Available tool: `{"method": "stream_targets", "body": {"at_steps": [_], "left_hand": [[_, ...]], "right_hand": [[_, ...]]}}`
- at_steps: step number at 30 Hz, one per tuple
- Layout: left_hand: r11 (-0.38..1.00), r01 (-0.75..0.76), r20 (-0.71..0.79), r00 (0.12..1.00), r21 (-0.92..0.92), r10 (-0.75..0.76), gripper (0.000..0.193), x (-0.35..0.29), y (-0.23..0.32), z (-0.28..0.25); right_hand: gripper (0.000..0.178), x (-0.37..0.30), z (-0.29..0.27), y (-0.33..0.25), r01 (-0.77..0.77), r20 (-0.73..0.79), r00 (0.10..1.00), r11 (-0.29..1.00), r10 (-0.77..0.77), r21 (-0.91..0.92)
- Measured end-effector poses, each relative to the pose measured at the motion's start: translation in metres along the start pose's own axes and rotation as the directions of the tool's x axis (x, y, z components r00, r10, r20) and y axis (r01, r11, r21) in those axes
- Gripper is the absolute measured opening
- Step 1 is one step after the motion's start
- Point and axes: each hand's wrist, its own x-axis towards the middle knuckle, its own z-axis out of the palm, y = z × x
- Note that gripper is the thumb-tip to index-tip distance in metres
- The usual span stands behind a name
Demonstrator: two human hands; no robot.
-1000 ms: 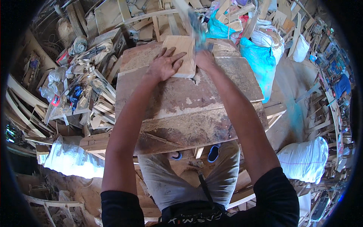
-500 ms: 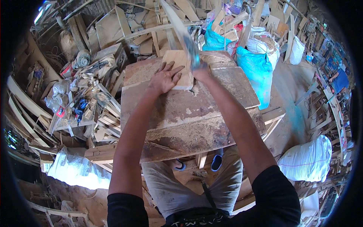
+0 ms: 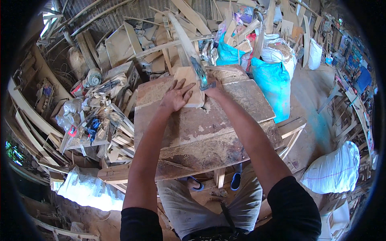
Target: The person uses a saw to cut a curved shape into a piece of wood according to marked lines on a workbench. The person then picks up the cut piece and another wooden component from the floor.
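right hand [image 3: 213, 89]: closed around the handle of a handsaw [image 3: 192, 52], at the right edge of the board; fingers pressed together on the grip. blade runs up and away toward 11 o'clock from the hand, teal patch near the handle.

left hand [image 3: 175, 97]: fingers spread, palm flat on the board, pinching nothing. lies just beside the right hand, at its 9 o'clock.

board [image 3: 189, 82]: small pale wooden piece, lying flat at the far end of the workbench, under the left hand; the saw meets its right edge.

workbench [image 3: 209, 136]: worn brown planks, stained and dusty, filling the middle of the view; both forearms cross it from 6 o'clock.

blue sack [image 3: 273, 82]: at 2 o'clock of the bench, standing, just beside its far right corner.

white sack [image 3: 333, 170]: on the ground at 4 o'clock, well apart from the hands.

offcuts [image 3: 120, 136]: stacked wood strips at 9 o'clock of the bench, with tools and clutter above them.

sandals [image 3: 235, 182]: blue, under the near edge of the bench at 6 o'clock.
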Motion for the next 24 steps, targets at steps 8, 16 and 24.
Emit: {"method": "stream_targets", "body": {"at_steps": [8, 16, 24], "left_hand": [[1.0, 0.012, 0.03, 0.999, -0.001, -0.012, 0.051, -0.017, -0.022, 0.005], [0.999, -0.027, 0.051, 0.998, -0.041, 0.029, 0.053, 0.004, -0.01, 0.005], [1.0, -0.011, 0.121, 0.993, -0.027, 0.014, 0.056, 0.013, -0.012, -0.002]], "right_hand": [[0.063, -0.018, -0.004, -0.034, 0.022, 0.08, 0.997, 1.0, -0.021, -0.016], [0.064, -0.017, -0.021, -0.012, -0.015, 0.161, 0.987, 1.0, 0.014, 0.004], [0.054, -0.008, -0.033, -0.007, -0.013, 0.092, 0.995, 0.991, 0.026, -0.133]]}}
